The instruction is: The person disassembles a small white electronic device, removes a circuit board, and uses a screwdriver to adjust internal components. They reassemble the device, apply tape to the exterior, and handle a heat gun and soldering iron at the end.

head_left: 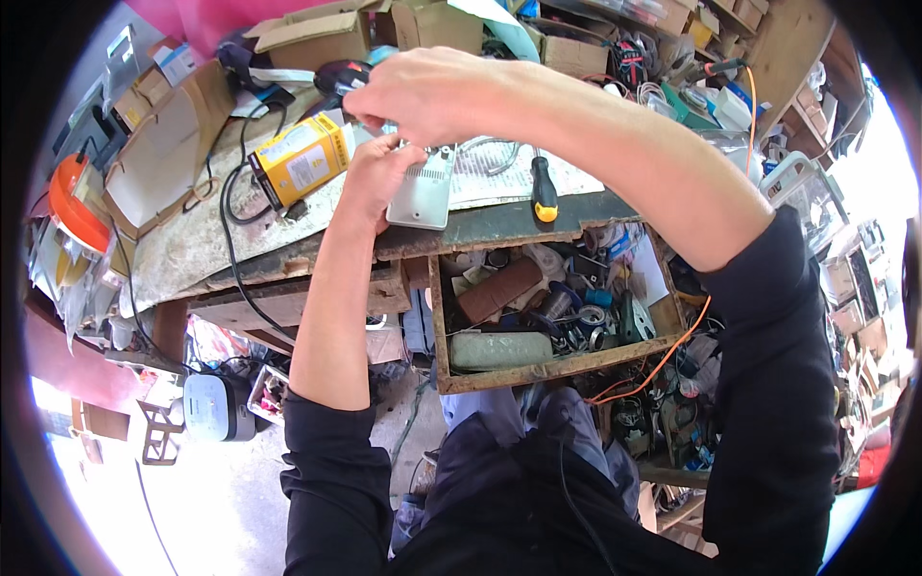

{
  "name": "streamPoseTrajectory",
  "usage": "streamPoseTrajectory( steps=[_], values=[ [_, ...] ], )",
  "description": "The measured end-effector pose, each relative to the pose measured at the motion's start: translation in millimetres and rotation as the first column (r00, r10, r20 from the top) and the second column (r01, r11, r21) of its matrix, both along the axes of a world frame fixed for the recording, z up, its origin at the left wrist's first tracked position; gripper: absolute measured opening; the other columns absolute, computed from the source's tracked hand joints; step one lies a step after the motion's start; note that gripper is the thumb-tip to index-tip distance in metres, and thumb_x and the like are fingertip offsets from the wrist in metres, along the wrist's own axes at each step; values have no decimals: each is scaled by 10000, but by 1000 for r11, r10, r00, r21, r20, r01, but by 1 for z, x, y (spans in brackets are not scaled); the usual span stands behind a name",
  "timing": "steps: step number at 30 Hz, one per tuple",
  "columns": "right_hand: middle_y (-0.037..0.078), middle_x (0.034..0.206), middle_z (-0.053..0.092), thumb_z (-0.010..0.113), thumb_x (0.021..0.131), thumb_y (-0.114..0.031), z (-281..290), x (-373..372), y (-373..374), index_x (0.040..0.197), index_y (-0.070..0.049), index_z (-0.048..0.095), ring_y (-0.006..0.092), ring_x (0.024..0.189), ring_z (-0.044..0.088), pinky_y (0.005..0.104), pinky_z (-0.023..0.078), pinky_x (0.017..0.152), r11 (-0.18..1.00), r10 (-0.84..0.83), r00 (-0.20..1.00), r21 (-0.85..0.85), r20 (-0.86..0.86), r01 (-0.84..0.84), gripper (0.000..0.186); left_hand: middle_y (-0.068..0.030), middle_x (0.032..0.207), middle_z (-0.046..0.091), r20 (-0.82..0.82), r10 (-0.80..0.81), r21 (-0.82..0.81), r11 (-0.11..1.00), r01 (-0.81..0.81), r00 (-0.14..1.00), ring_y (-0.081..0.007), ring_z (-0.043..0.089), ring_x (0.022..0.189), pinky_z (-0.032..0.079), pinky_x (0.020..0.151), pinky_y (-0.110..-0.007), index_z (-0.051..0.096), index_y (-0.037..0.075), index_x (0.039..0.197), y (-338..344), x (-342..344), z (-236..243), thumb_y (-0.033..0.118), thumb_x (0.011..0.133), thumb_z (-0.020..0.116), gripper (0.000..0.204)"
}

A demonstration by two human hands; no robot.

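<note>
Rough, matt wooden drawer (559,369)

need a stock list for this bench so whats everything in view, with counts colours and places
workbench: 1, dark-edged, across the upper middle
casing: 1, pale grey, at the workbench's front edge
rounded tool: 1, black, above left of the casing
screwdriver: 1, black and yellow, right of the casing
carton: 1, yellow, left of the casing
cardboard boxes: several, brown, mostly along the back
drawer: 1, brown, open below the workbench
oblong block: 1, brown, in the drawer
small clutter: uncountable, mixed colours, drawer and surroundings
sleeves: 2, black, lower left and right
left hand: 1, bare, holding the casing
right hand: 1, bare, beside the rounded tool, grip unclear
</note>
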State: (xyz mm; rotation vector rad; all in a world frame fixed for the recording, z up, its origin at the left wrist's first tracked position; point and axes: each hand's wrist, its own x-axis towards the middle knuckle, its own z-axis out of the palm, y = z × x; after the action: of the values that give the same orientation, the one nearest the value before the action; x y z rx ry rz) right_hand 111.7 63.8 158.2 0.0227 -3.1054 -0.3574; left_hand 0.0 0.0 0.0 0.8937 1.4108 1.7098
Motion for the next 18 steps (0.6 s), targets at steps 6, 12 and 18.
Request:
streamPoseTrajectory(
  steps=[6, 12, 18],
  values=[
    [223, 1003, 662, 630, 885, -19, -9, 8, 27, 1076, -8, 579, 416, 977, 661, 486, 512, 822, 977, 60, 977, -186, -205, -99, 197, -47, 878, 706, 10, -12, -38, 999, 12, 1000, -113, 661, 706, 524, 603, -289, 702, -7, 1078, -2, -2, 5, 65, 870, 671, 222],
    [209, 971, 671, 619, 950, -127, -12, 23, 11, 1073, -37, 604, 408, 927, 683, 488, 533, 792, 995, -98, 972, 9, -213, 103, 153, -24, 886, 697, -75, -15, -11, 1000, 14, 997, -89, 653, 697, 522, 600, -266, 689, 2, 1102, 0, -2, 2, 80, 892, 665, 225],
    [177, 898, 668, 620, 948, -132, -35, 31, 35, 1030, -54, 634, 404, 845, 689, 495, 539, 724, 985, 156, 866, 7, -474, -174, 114, -31, 891, 697, -69, -16, -13, 1000, 15, 997, -94, 655, 708, 521, 604, -271, 688, -3, 1089, 5, -2, -1, 84, 889, 662, 220]
  ],
)
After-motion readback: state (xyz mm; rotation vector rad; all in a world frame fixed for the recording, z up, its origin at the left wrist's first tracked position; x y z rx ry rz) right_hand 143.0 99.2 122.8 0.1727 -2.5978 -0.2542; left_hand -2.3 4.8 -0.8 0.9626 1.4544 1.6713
